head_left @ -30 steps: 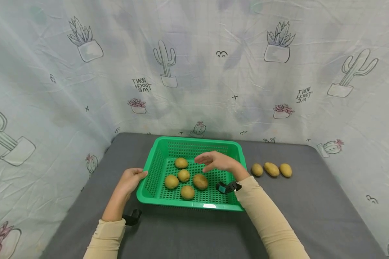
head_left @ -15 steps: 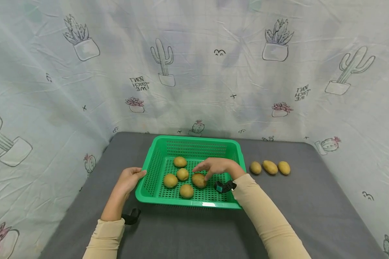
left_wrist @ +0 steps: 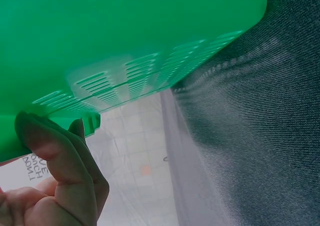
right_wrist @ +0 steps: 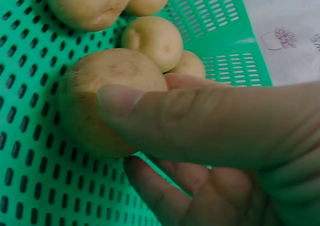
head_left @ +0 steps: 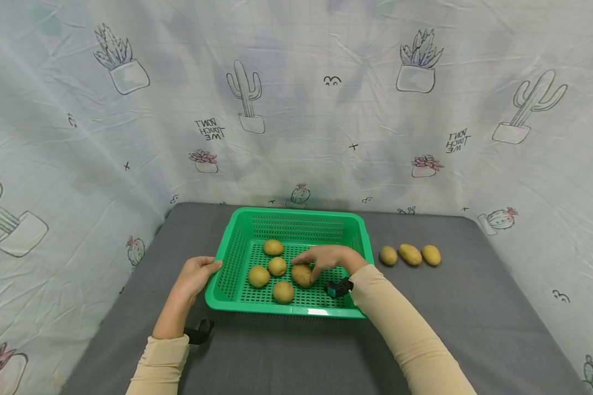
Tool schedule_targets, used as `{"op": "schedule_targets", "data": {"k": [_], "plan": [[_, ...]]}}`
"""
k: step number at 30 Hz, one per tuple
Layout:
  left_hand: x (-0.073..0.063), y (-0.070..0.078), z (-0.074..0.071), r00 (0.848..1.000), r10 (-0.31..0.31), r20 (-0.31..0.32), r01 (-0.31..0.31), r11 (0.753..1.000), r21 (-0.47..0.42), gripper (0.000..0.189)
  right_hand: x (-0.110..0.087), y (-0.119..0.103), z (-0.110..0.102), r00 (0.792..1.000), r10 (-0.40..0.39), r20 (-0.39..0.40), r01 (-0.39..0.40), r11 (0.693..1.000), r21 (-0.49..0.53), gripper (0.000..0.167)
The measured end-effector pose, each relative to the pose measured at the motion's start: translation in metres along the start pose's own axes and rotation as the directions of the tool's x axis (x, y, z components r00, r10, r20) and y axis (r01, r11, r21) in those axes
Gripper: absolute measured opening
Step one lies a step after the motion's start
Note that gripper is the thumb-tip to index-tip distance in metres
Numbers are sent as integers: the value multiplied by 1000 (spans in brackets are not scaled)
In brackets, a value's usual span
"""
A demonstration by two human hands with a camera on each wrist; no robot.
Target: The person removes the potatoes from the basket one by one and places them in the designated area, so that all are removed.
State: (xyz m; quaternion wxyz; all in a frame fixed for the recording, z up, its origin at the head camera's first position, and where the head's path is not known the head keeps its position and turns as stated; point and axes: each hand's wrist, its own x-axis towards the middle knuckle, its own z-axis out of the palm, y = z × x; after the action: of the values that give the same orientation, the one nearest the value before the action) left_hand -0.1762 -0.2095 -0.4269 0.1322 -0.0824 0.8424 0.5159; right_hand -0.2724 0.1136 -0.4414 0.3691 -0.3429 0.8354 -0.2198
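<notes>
A green slotted plastic basket point(head_left: 286, 311) stands on the grey table with several potatoes inside. My left hand point(head_left: 194, 276) grips its left rim; in the left wrist view, the fingers point(left_wrist: 60, 156) curl beneath the rim against the outer wall. Inside the basket, my right hand point(head_left: 328, 259) holds the rightmost potato point(head_left: 301, 275). The right wrist view has the thumb point(right_wrist: 150, 118) lying across this potato point(right_wrist: 95, 116), with other fingers bent behind and below it. Nearby in the basket are more potatoes point(head_left: 283, 292), point(head_left: 259, 276), the closest ones left of the held potato.
On the grey table point(head_left: 454, 307), right of the basket, three potatoes lie in a row: a left potato point(head_left: 387, 255), a middle potato point(head_left: 410, 254) and a right potato point(head_left: 431, 255). A cactus-print curtain point(head_left: 296, 109) hangs behind and along both sides.
My right hand has come down from above the basket floor onto the rightmost potato, and its thumb and fingers have closed round it. The left hand stays on the rim.
</notes>
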Motion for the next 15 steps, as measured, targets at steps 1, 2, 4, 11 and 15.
{"op": "schedule_targets", "data": {"k": [1,2,4,11,15], "plan": [[0,0,0,1000,-1,2,1,1000,-1,58,0,0,1,1000,4,1,-4,1000,-2,68],[0,0,0,1000,-2,2,2,1000,-2,58,1,0,1,1000,7,2,-7,1000,-8,68],[0,0,0,1000,-5,2,5,1000,-2,58,1,-1,3,1000,13,1,-13,1000,-18,68],[-1,2,1,1000,-2,-7,2,1000,5,58,3,-3,6,998,62,-10,-63,996,-64,72],[-1,2,1,1000,-2,-7,2,1000,8,57,6,-4,8,994,106,-27,-108,992,-64,75]]}}
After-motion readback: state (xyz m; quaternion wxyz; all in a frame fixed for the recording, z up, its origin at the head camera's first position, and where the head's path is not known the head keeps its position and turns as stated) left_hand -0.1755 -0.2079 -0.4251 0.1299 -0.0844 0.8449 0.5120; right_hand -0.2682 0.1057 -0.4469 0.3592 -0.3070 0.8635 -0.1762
